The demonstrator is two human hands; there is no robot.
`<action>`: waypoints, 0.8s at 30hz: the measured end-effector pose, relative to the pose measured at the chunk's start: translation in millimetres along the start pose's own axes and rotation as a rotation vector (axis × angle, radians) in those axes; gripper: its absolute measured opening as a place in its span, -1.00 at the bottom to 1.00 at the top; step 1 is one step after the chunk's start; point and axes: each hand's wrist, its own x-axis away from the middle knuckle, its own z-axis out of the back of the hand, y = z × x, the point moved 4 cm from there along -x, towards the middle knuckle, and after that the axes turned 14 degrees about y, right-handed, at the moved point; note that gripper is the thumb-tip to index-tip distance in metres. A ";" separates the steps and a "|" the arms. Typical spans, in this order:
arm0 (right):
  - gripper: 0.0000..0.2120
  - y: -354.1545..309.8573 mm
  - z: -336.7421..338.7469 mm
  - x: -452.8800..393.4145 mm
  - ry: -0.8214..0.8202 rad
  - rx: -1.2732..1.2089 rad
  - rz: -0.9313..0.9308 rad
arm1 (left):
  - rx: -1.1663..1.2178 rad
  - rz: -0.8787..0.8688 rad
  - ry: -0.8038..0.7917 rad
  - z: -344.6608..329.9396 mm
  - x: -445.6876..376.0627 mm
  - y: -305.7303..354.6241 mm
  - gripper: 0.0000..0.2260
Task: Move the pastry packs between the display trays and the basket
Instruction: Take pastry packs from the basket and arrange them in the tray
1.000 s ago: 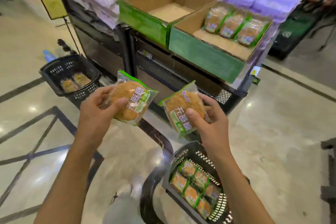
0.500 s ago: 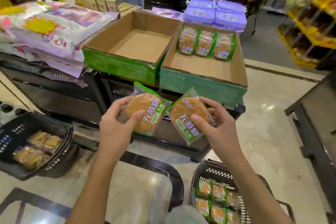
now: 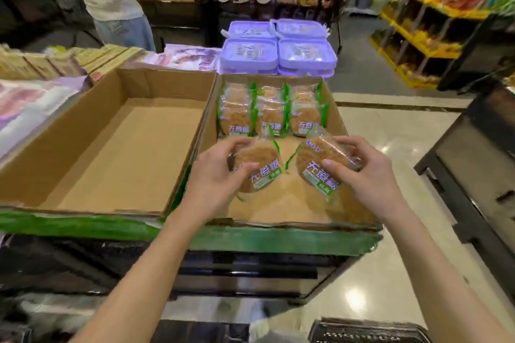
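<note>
Pastry packs fill our two hands at the centre of the frame: our left hand (image 3: 214, 175) curls its fingers and thumb round one pack (image 3: 257, 168), and our right hand (image 3: 370, 172) pinches a second pack (image 3: 317, 167) by its right side, thumb on the printed face. Both packs hang tilted over the bare front half of the right display tray (image 3: 278, 239), just in front of a row of three packs (image 3: 270, 108) standing against its back wall; we cannot tell whether either held pack touches the cardboard floor yet.

We judge these to be light, a round cake sealed in thin clear film with green edges. The film looks slick and crinkly, and the cake inside probably crumbles if squeezed, so we would hold by the rim of the cake or the sealed edge, not press on the middle.

To the left sits a second cardboard tray (image 3: 117, 147) with nothing showing in it. Behind the trays, upper centre, stand lilac lidded tubs (image 3: 278, 50). A strip of a dark basket (image 3: 365, 331) shows at the lower right edge, on the floor. A person stands at the upper left.
</note>
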 end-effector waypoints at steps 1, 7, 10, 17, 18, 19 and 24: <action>-0.64 7.0 -7.1 -21.0 -0.020 0.092 0.044 | -0.035 -0.029 -0.027 -11.8 -19.5 -6.2 -0.64; -0.57 45.0 -63.0 -112.9 -0.307 0.666 0.140 | -0.234 -0.140 -0.237 -84.6 -108.1 -48.8 -0.61; -0.53 64.4 -87.4 -144.8 -0.375 0.781 0.106 | -0.266 -0.216 -0.327 -117.9 -138.5 -63.7 -0.61; -0.60 89.4 -114.3 -193.6 -0.413 1.060 0.201 | -0.356 -0.429 -0.349 -166.4 -187.3 -82.4 -0.65; -0.60 91.3 -118.1 -197.2 -0.423 1.099 0.205 | -0.359 -0.436 -0.342 -170.3 -190.5 -85.9 -0.65; -0.60 93.3 -121.4 -200.1 -0.426 1.128 0.206 | -0.361 -0.453 -0.333 -174.5 -191.9 -88.2 -0.66; -0.62 105.1 -128.1 -203.4 -0.336 1.187 0.272 | -0.483 -0.612 -0.265 -189.6 -197.7 -91.5 -0.66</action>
